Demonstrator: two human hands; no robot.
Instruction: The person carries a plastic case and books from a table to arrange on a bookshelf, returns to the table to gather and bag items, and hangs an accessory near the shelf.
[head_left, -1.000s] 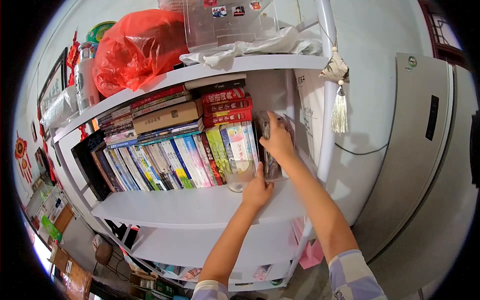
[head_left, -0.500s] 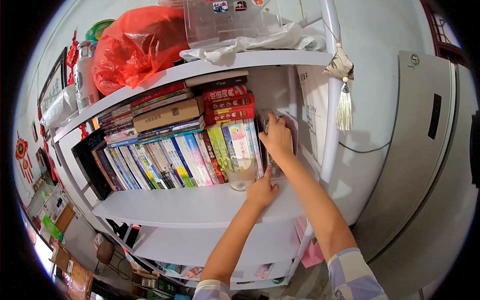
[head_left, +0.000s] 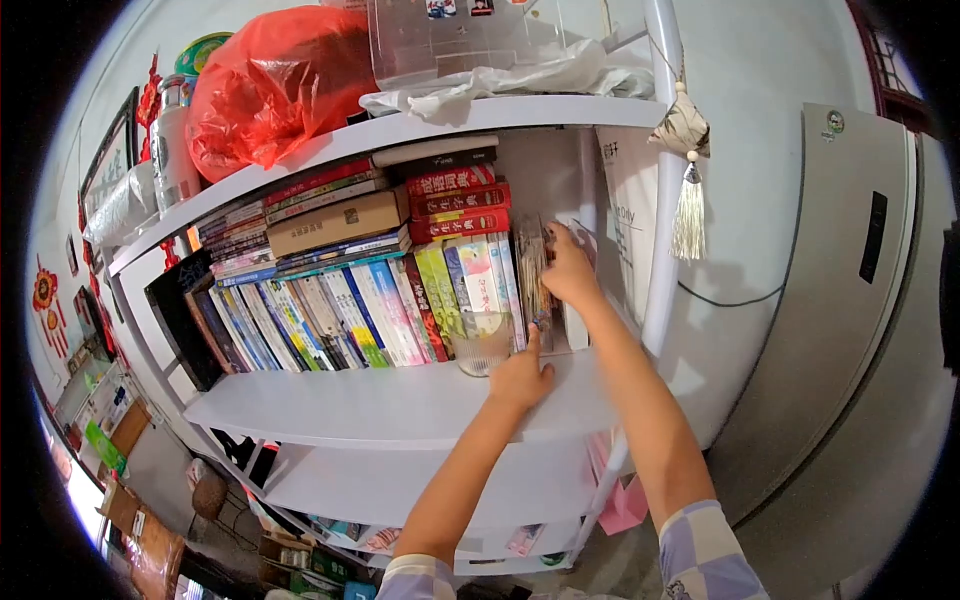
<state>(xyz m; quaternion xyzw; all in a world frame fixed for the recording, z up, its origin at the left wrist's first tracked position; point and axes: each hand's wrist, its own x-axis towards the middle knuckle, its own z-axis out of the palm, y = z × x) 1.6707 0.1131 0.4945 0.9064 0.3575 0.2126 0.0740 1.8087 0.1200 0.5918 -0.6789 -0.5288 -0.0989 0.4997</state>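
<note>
Your R hand (head_left: 573,272) is at the R side of the bundle of thin items (head_left: 531,262), approx. upper half. Fingers bent, thumb apart from index, so partly open; can't tell if it has a firm hold or is only touching. Your L hand (head_left: 522,378) is low, index finger straight up w/ its tip at the bundle's bottom front edge, thumb out to the R, other fingers curled under; can't tell if they've got hold of anything.

The bundle stands approx. upright on the shelf (head_left: 345,408), at the R end of the row of books (head_left: 375,310), just beside the last one. Its contents are too small to make out.

Clear ribbed cup (head_left: 480,350) sits in front of the books, just L of your L hand; can't tell if they touch. Red dictionaries (head_left: 460,202) lie flat on top of the row, L of the bundle, w/ more books piled flat further L.

Up on the top board (head_left: 450,122): red plastic bag (head_left: 285,95), clear plastic box (head_left: 440,50), white plastic sheet (head_left: 520,75). Tassel (head_left: 689,215) hangs by the R post; fridge (head_left: 840,300) is well off to your R.
</note>
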